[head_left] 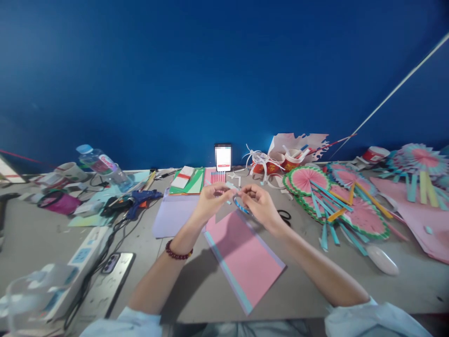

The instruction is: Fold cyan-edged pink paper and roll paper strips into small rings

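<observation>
Above the far end of a pink sheet [245, 257] with a light blue edge strip, both hands meet at the centre. My left hand [213, 199], with a dark red bead bracelet [178, 250] on its wrist, is pinched on something I cannot make out, close to a small pale piece. My right hand [258, 201] has its thumb and fingers pressed together on a thin curved blue-and-white strip [240, 205], which bends down below the fingertips. The fingertips of the two hands nearly touch.
Pleated watermelon-pattern paper fans [308, 180] lie to the right, near black scissors [285, 216]. On the left are a blue glue gun [142, 201], a bottle [103, 164], a power strip [75, 267] and a phone [110, 281]. A lit screen [223, 157] stands at the back.
</observation>
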The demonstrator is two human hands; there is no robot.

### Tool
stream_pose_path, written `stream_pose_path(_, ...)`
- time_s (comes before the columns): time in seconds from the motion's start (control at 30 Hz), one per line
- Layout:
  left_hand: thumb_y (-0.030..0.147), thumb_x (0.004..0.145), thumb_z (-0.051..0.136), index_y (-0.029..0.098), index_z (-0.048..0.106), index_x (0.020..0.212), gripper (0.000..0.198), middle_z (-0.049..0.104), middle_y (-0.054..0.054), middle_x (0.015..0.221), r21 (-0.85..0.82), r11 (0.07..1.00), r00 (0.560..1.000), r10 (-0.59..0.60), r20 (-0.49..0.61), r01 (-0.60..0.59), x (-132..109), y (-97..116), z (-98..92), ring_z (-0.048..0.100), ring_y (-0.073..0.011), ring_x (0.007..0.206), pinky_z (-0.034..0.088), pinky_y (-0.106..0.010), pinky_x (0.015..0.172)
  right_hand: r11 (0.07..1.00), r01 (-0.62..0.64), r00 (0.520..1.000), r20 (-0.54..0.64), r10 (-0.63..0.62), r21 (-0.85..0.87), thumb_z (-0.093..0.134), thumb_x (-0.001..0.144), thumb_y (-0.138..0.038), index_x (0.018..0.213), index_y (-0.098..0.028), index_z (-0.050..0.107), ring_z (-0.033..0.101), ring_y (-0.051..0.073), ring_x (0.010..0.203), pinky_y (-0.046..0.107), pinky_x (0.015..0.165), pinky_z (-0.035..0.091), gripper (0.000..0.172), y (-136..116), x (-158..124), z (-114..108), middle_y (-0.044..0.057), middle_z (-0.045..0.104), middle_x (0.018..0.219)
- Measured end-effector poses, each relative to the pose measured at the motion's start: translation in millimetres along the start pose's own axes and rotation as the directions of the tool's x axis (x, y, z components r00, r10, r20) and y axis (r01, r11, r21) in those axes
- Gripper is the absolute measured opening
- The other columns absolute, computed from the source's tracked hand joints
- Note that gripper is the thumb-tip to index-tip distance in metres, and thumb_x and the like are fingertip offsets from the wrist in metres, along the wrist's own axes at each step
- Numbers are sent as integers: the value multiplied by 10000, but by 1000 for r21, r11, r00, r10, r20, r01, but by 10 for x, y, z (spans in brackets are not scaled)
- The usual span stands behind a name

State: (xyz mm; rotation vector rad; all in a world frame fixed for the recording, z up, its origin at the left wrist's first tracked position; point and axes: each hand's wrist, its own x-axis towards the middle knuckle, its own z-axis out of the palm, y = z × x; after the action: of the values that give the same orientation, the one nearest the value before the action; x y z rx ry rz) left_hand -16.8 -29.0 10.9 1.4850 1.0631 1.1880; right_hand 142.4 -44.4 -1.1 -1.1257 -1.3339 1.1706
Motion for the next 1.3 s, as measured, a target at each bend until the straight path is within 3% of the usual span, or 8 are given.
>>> stream_pose_path(0.07, 407, 726, 704, 152, 676, 608, 282, 625, -12, 612, -29, 999, 1000, -15, -20, 14, -16, -19, 47, 539, -118, 608, 436, -229, 594, 1000, 17, 1000, -5, -17, -22, 647, 733, -536, 745, -189, 551, 393, 79, 476, 216, 455, 297, 361, 14, -2, -2, -55, 472, 540)
stream_pose_path(0.3, 463, 665, 740, 164, 669, 549, 329, 583, 11, 539, -72, 997, 986, -53, -157, 42, -32, -37, 106, 492, -111, 540, 401, -234, 534, 998, 36, 999, -12, -37, -51, 632, 757, -535, 761, -189, 556, 430, 91, 501, 215, 457, 320, 354, 31, -6, 1, -37, 495, 564)
stream_pose_path(0.73, 553, 789, 601, 163, 700, 604, 443, 664, -31, 612, -113, 992, 985, -72, -156, 54, -35, -60, 122, 599, -152, 617, 482, -256, 626, 997, 47, 999, -9, -48, -59, 626, 762, -521, 761, -188, 561, 420, 88, 505, 220, 482, 309, 340, 28, -11, -6, -45, 487, 567)
stream_pose_path(0.87, 542, 691, 707, 158, 737, 681, 385, 712, -54, 697, -82, 996, 995, -29, -91, 22, -48, -26, 119, 632, -188, 689, 488, -275, 667, 997, 47, 999, -14, -47, -53, 613, 767, -539, 785, -192, 562, 405, 88, 497, 217, 462, 297, 352, 69, 3, -25, -48, 482, 571)
stream_pose_path(1.0, 452, 621, 783, 155, 732, 672, 305, 706, -51, 696, -120, 993, 998, -25, -63, 17, -48, -17, 130, 609, -167, 648, 467, -257, 616, 998, 51, 998, -26, -53, -44, 606, 777, -512, 792, -189, 557, 432, 91, 519, 212, 475, 320, 327, 51, 6, -32, -40, 490, 584)
stream_pose_path(1.3, 401, 653, 767, 170, 732, 635, 235, 699, -23, 654, -147, 988, 977, -71, -199, 42, -71, -50, 168, 601, -151, 632, 479, -259, 636, 998, -17, 1000, -23, 15, -59, 620, 745, -443, 781, -186, 579, 444, 88, 487, 211, 456, 315, 263, 0, 5, -24, -38, 530, 563)
